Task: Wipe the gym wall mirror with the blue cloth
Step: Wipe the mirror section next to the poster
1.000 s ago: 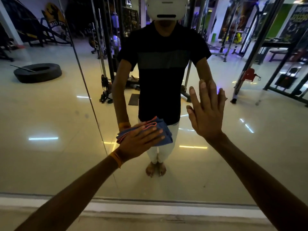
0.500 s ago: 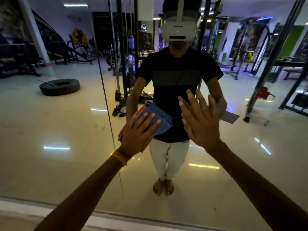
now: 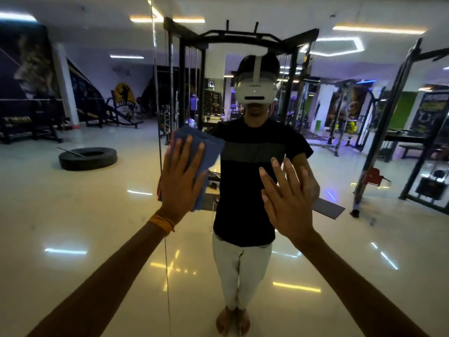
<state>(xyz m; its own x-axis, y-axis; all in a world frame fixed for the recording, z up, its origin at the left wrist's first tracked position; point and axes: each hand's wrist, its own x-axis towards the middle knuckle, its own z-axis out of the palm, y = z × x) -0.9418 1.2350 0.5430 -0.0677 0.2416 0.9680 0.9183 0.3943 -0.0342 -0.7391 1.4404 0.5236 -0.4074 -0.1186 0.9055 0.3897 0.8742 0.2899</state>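
Change: your left hand (image 3: pixel 181 181) has carried the cloth (image 3: pixel 206 147) up the mirror (image 3: pixel 73 215), from waist height on your reflection (image 3: pixel 250 181) to its shoulder. The fingers that slanted to the right now point straight up. Your view has lifted too, and the ledge under the glass is out of frame.
Head view, left hand: left of centre, palm flat, fingers straight and slightly spread, pressing the cloth against the glass. An orange wristband (image 3: pixel 161 222) sits at the wrist.
Head view, cloth: blue and folded, sandwiched between your palm and the mirror. Its top and right edge show past your fingertips, across the vertical seam (image 3: pixel 160 117) between panels.
Head view, right hand: your right hand (image 3: pixel 289 200), right of centre, is open with fingers spread and holds nothing; it lies at the glass, meeting its own reflection.
Head view, mirror: it fills the frame, showing you in a white headset (image 3: pixel 256 91).
Head view, surroundings: a black tyre (image 3: pixel 88 158) is reflected at middle left.
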